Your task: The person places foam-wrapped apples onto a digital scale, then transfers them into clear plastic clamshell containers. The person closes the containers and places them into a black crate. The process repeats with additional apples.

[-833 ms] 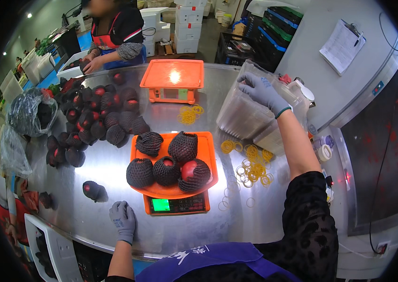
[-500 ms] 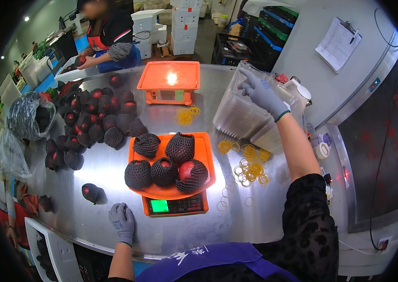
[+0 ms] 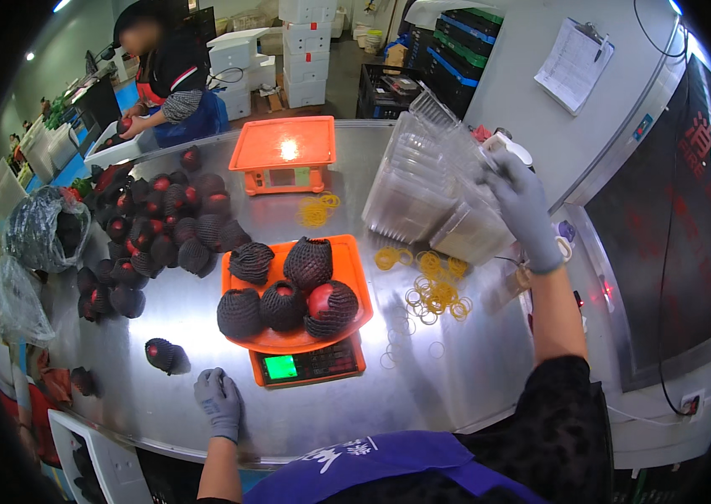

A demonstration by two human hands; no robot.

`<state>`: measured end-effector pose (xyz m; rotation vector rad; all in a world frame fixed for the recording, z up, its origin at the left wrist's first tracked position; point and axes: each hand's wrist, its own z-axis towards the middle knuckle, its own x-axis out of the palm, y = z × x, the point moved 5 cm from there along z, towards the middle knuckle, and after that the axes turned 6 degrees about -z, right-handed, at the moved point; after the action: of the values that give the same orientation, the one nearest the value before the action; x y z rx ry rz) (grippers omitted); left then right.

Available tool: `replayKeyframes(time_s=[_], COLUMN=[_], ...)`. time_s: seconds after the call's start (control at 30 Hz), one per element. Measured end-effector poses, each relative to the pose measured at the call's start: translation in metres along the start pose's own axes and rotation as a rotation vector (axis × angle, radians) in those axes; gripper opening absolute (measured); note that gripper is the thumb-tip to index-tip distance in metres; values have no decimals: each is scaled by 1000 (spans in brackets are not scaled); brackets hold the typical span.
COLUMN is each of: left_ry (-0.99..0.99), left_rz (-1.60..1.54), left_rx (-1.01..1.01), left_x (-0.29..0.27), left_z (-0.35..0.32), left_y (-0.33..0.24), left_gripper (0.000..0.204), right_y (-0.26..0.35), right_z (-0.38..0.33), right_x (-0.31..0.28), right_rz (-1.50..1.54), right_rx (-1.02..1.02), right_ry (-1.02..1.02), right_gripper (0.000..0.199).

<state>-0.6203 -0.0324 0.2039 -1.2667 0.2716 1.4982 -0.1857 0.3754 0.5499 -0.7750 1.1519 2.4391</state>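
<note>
A clear plastic box is being pulled off a stack of clear plastic boxes that lies tipped on its side at the far right of the counter. That looks like the step in hand: one box is being picked loose from the rest. The right hand, in a grey glove, is closed around the top edge of the box, with the fingers curled over it. The box is held up off the counter, touching the stack on its left side.

The left hand, also in a grey glove, is laid on the near edge of the counter. Its fingers are bent, and nothing is held in it. A single fruit in a black net lies just up and to the left of it.

Between the two hands an orange scale is seen, with five netted fruits piled on its tray. Yellow rubber bands are scattered on the counter under the box.

For the next move, the box probably has to be pulled free without the whole stack being dragged along, so a steady, gentle tug is called for.
</note>
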Motion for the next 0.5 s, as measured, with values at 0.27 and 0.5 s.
replayKeyframes(time_s=[0.27,0.5], left_ry=[12,26], left_rz=[20,-19], left_rx=[-12,-51], left_x=[6,0], left_z=[5,7], left_y=[8,2], left_gripper=[21,19], right_y=[19,21], right_z=[-172,-326], right_x=[-55,-18], right_rz=[-411,-477], right_rx=[-177,-158], right_ry=[-88,-79], right_gripper=[17,17])
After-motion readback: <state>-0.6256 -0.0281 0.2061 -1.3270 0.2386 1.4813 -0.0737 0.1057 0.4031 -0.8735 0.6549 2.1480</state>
